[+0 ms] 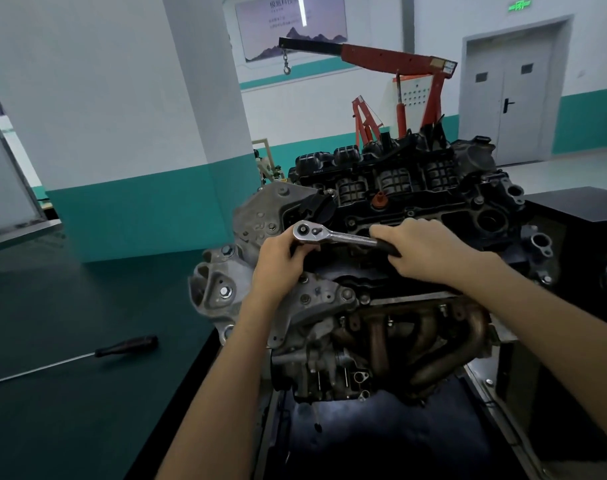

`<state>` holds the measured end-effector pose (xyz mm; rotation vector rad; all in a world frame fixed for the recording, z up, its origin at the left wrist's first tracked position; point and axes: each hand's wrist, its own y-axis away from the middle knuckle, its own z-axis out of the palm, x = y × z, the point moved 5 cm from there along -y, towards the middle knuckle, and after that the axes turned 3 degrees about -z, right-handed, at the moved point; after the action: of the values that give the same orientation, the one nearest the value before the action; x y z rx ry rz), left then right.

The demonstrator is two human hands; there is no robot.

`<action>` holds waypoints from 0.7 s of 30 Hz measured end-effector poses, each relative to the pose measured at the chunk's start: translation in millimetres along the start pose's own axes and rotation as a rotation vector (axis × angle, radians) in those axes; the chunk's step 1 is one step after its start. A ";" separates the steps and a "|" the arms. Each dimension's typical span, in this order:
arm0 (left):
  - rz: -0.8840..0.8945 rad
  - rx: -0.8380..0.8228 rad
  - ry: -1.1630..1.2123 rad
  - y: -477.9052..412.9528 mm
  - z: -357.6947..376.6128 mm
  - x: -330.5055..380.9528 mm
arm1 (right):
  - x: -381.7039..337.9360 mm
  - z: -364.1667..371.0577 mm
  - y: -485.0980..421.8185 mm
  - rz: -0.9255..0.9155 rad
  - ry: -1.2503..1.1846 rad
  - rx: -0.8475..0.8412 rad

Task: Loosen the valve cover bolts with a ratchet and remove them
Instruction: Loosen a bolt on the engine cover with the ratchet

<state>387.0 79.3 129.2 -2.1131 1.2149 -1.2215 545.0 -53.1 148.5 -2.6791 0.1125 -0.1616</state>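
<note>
A chrome ratchet (333,235) lies level over the near left corner of the black valve cover (416,192) on the engine. My left hand (281,261) holds the socket just under the ratchet head, fingers curled round it. My right hand (423,251) grips the ratchet's black handle to the right. The bolt under the socket is hidden by my left hand. A small bolt head (410,213) shows on the cover behind the ratchet.
The engine's grey front bracket (260,216) and rusty exhaust manifold (426,337) face me. A long screwdriver (118,348) lies on the dark green bench at left. A red engine crane (399,84) stands behind. A black cabinet (579,209) is at right.
</note>
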 end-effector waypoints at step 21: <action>0.081 -0.027 -0.014 -1.1 -5.7 2.9 | -11.8 23.9 16.0 0.054 -0.070 -0.052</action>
<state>383.4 77.8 134.3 -2.0666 1.3039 -1.1593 535.7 -55.8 119.0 -2.7267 0.1697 -0.0490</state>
